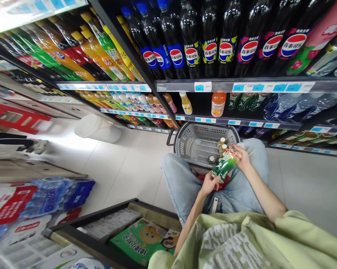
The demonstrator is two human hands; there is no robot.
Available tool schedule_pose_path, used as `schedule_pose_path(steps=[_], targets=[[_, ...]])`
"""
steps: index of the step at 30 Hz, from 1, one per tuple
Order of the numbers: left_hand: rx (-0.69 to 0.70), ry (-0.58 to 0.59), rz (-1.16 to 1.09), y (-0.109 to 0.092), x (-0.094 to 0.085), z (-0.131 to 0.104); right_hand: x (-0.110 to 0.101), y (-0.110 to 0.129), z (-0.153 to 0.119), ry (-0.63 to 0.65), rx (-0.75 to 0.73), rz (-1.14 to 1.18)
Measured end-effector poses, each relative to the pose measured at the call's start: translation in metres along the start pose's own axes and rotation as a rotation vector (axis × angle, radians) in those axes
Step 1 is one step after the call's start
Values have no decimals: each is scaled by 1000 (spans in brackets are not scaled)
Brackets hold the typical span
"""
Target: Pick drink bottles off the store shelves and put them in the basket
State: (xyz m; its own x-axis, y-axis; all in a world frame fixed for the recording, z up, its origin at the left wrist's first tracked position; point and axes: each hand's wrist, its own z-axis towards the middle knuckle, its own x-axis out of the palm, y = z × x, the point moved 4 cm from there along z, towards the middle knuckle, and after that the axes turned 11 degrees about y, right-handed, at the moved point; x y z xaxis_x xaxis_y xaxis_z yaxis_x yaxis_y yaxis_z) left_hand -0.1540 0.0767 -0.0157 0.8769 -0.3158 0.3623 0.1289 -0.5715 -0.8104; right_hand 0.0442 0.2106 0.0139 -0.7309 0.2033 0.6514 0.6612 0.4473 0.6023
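Observation:
A green labelled bottle (226, 164) lies tilted across my lap, held at both ends. My left hand (210, 183) grips its lower left end, and my right hand (241, 156) grips its upper right end. Just beyond it, a grey plastic basket (185, 151) rests in front of my knees. Several small bottles stand at the basket's right side; one with a white cap (222, 141) is at the back, and a dark-capped one (211, 160) is nearer me, partly hidden.
Drink shelves (179, 85) rise ahead, with cola bottles (192, 56) on top. A white bucket (98, 129) stands on the floor at left. Behind left are water packs (49, 196) and a low rack with a green box (137, 239). A person's shoes (40, 146) show far left.

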Motion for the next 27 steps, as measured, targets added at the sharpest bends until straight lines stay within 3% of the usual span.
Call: schedule_pose_path(steps=[6,17,20,27], targets=[[-238,275,-126,22,0,2,4,5,-5,23,-45,24],[-231,283,-126,22,1,4,-2,2,1,-10,-9,15],[-258,222,-142,24,1,9,-4,3,4,-42,-92,-45],[-256,-137,-347,23,-9,12,-4,2,5,-162,-174,-389]])
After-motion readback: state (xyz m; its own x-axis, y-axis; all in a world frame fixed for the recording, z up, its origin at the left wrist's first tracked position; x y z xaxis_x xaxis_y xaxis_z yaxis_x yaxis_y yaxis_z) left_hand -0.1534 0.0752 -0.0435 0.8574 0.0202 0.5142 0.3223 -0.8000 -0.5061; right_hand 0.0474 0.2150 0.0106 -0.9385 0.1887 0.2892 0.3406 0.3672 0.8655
